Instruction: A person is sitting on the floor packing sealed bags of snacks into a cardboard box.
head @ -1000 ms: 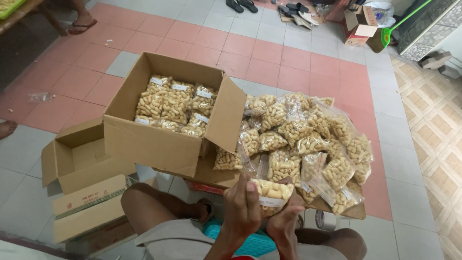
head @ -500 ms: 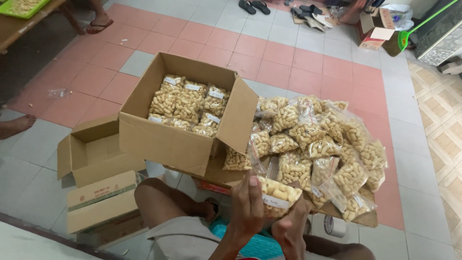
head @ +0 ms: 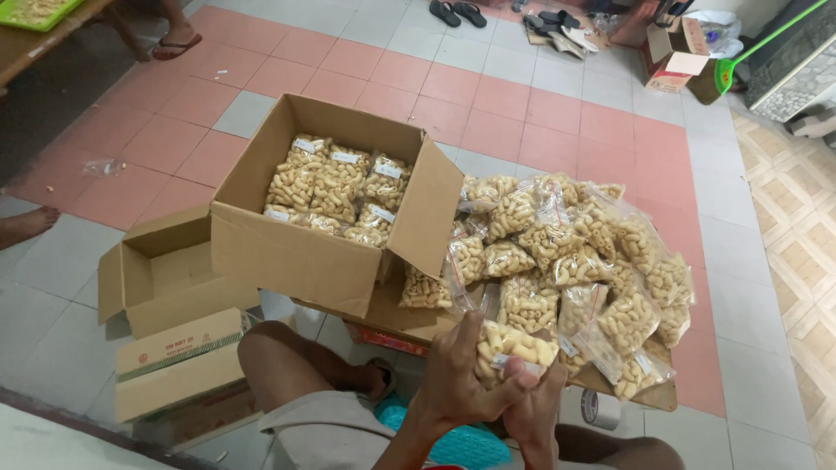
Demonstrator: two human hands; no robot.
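Floor: pale grey and terracotta tiles (head: pixel 540 96), sandals and a small carton at the far wall.

Large cardboard box (head: pixel 335 209): open, flaps up, resting partly on a flattened cardboard sheet (head: pixel 649 396). Packed on its floor with clear packets of pale, tube-shaped snacks.

Smaller empty box (head: pixel 165 270): open, just left of the large one, sitting on another closed carton.

Heap of snack packets (head: pixel 566 252): loose on the sheet, right of the large box, spilling toward the sheet's right edge.

Tape roll (head: pixel 601 409): on the floor under the sheet's near edge.

Left hand (head: pixel 461 383): fingers curled round the snack packet in hand (head: pixel 514 348), gripping from the left.

Right hand (head: pixel 535 409): closed on the same packet from below; its fingertips are mostly hidden, so the exact grip is hard to tell.

The packet sits at the near edge of the heap, above the seated person's knees. Its long axis runs roughly left to right, its tied neck probably toward the left hand.

Risk, as I judge it: a tight squeeze could crush the brittle pieces, and a nudge could tip outer packets off the sheet.
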